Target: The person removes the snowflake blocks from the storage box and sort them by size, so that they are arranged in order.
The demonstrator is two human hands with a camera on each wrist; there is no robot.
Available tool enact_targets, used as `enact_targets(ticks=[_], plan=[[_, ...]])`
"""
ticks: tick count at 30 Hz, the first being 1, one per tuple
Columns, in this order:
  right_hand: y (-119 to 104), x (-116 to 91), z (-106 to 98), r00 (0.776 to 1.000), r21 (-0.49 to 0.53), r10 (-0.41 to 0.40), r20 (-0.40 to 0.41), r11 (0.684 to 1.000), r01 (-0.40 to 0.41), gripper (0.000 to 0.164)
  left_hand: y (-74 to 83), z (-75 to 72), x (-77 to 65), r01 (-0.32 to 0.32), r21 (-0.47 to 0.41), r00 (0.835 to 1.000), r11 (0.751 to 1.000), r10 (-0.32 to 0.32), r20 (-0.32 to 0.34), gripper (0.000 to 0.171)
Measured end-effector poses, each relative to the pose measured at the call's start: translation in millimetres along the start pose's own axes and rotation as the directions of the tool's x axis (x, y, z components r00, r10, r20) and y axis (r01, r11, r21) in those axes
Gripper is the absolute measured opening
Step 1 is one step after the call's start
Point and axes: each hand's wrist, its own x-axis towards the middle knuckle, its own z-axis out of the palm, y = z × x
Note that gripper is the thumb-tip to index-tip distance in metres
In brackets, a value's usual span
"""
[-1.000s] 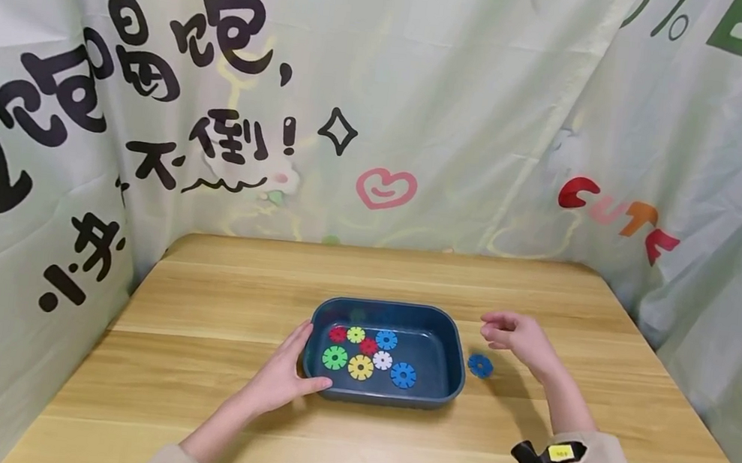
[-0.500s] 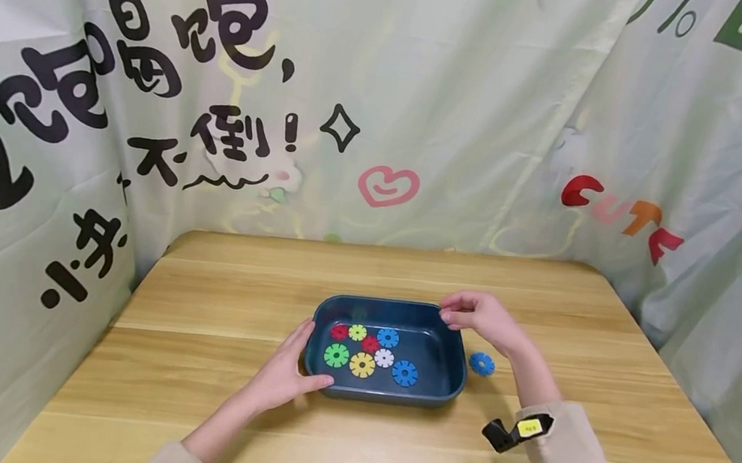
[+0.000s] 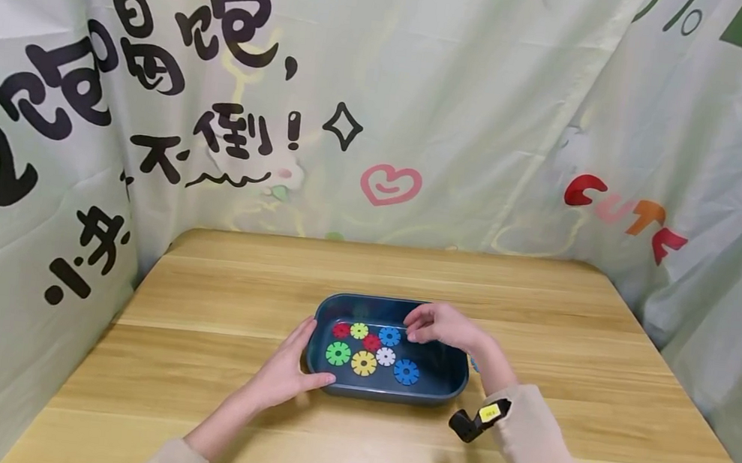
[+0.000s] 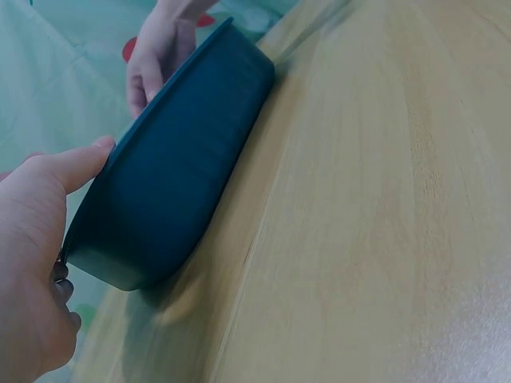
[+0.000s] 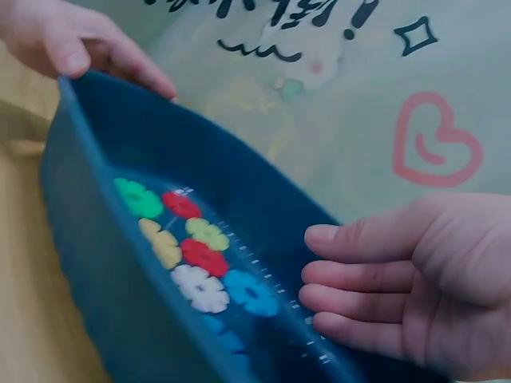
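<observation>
A dark blue rectangular tub (image 3: 387,396) sits on the table with several notched plastic discs lying flat in it. Among them are a green disc (image 3: 338,353), a yellow disc (image 3: 364,363), a white disc (image 3: 386,357) and a larger blue disc (image 3: 407,372). My left hand (image 3: 284,375) grips the tub's left end, thumb on the front rim and fingers along the left side. Over the tub's right part hovers my right hand (image 3: 445,325); the right wrist view shows its fingers (image 5: 351,303) loosely extended, holding nothing.
Another blue disc (image 3: 475,365) lies on the wooden table (image 3: 348,448) just right of the tub, mostly hidden behind my right wrist. A black wrist camera (image 3: 476,421) sticks out from the right sleeve. Printed cloth (image 3: 464,120) hangs around the table's back and sides.
My right hand has moved left, from beside the tub to over its inside, and its forearm now covers most of the loose blue disc. The left hand stays at the tub.
</observation>
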Motion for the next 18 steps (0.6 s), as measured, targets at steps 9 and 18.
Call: enact_targets(ticks=[9,18], plan=[[8,6,17,0.995,-0.121,0.052,0.081,0.992,-0.042,0.025,-0.4,0.6,0.5,-0.012,0.008,1.0,1.0,0.012,-0.01,0.097],[9,6,25,0.988,-0.201,0.092,0.12,0.977,-0.067,0.025,-0.5,-0.2,-0.3,-0.015,0.011,1.0,1.0,0.015,-0.013,0.096]])
